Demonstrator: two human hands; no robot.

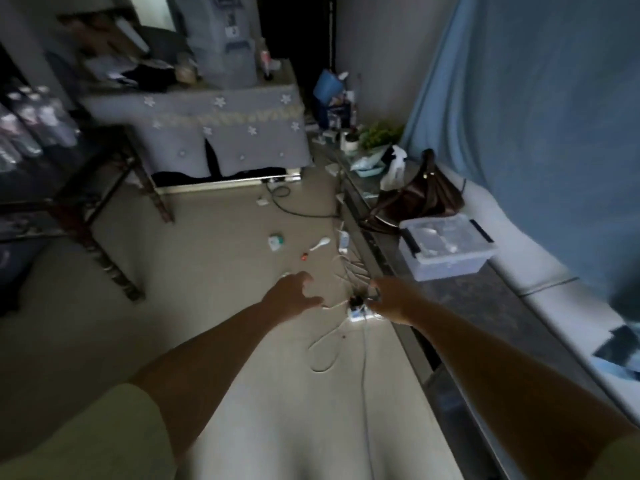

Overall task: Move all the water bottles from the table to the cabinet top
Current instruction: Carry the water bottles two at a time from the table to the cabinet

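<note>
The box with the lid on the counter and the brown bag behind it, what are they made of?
The box looks like clear plastic: you can see pale things inside through its glossy lid and walls. The brown bag seems to be leather or fake leather, soft and slumped with a slight shine; the blur leaves that open.

bottles point(38, 123): clear glossy plastic | bin point(446, 247): translucent plastic | curtain point(536, 98): matt blue cloth | bag point(419, 199): brown leather-look

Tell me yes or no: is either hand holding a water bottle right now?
No. The left hand and right hand hold no bottle; the water bottles stand on the table at far left.
</note>
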